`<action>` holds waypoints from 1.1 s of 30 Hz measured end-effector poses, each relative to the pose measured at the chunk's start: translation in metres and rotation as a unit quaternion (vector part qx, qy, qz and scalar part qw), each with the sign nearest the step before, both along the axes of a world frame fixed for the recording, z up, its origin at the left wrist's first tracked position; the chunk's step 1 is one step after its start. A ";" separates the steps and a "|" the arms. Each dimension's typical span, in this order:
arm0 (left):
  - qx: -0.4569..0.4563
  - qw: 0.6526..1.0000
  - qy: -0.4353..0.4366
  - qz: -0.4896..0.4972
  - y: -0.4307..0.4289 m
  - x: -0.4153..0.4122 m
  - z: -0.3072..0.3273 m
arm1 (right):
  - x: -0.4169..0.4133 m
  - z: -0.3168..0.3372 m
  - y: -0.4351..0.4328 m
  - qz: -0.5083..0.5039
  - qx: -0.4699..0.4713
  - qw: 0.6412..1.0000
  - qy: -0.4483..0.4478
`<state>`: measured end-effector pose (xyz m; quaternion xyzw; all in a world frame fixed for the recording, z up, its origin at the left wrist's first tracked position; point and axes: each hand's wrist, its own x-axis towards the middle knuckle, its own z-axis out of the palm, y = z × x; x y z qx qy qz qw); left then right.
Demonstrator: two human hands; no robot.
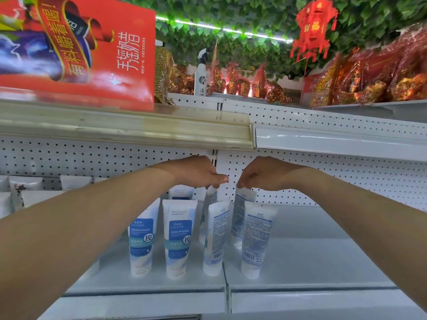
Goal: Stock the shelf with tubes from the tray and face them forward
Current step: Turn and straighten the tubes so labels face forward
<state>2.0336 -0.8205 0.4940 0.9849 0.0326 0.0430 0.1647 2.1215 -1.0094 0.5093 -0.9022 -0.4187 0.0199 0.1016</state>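
Note:
Several white and blue tubes stand cap-down on the white shelf [312, 257]. Two front tubes [178, 241] at the left show their blue front labels. Two front tubes [255, 241] at the right show their small-print backs. My left hand [198, 173] pinches the crimped top of a rear tube [211, 198], which stands turned edge-on. My right hand [261, 174] pinches the top of another rear tube [242, 213], whose back label faces me. No tray is in view.
A perforated white back panel [346, 181] closes the shelf behind the tubes. The upper shelf edge [138, 130] hangs just above my hands and carries a large red box [87, 49]. White packets [25, 190] fill the far left; a spray bottle [200, 75] stands above.

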 end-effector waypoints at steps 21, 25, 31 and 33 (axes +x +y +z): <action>0.014 0.993 -0.098 0.062 0.000 0.027 -0.011 | 0.030 -0.010 0.007 0.050 0.025 0.996 -0.065; 0.016 0.993 -0.094 0.067 0.001 0.032 -0.011 | 0.032 -0.009 0.008 0.055 0.020 0.996 -0.073; 0.027 0.993 -0.093 0.062 -0.005 0.037 -0.011 | 0.035 -0.009 0.011 0.059 0.014 0.995 -0.079; 0.028 0.994 -0.092 0.058 -0.005 0.037 -0.010 | 0.035 -0.008 0.012 0.062 0.014 0.995 -0.078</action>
